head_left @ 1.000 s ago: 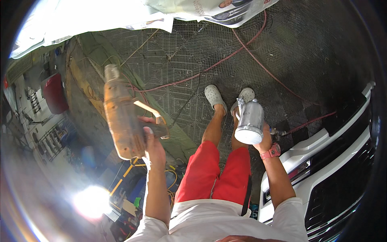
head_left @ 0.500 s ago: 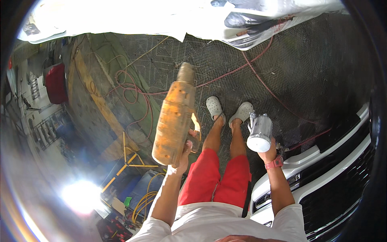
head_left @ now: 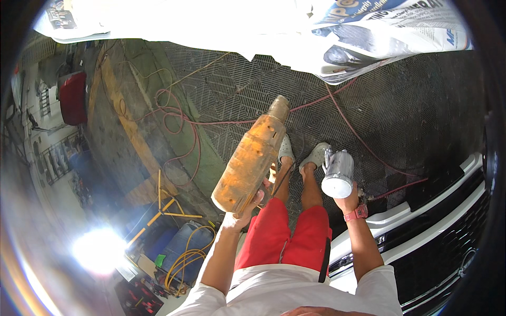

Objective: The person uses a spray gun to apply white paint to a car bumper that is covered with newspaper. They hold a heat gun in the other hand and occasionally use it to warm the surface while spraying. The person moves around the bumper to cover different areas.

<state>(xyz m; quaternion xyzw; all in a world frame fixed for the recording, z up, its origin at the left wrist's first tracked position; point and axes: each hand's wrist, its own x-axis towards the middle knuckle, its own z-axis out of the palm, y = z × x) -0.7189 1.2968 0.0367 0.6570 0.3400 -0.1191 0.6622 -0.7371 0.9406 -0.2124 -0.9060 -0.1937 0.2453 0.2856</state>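
My left hand (head_left: 246, 213) is closed round the grip of a worn, stained orange heat gun (head_left: 250, 159). Its grey nozzle slants away, up and to the right, and the body hides most of my fingers. On the right, my right hand (head_left: 348, 199) grips a spray gun with a silvery, paint-smeared cup (head_left: 339, 171) topped by a white lid. The cup covers much of the gun and my fingers. A red air hose (head_left: 399, 189) runs up to the fitting beside that hand. The two tools are apart, both held above the floor.
A bright white covered surface (head_left: 195, 23), with printed sheeting (head_left: 392, 39) at right, spans the far side. At near right stands a car front with a white bumper (head_left: 406, 210) and dark grille. Red hose (head_left: 197, 122) loops across the matted floor. A yellow stand (head_left: 163, 211) and glaring lamp (head_left: 100, 252) are left.
The heat gun has moved right, and its nozzle has tilted further rightward and lower in view. My right hand with the spray gun is almost where it was. The view has shifted slightly.
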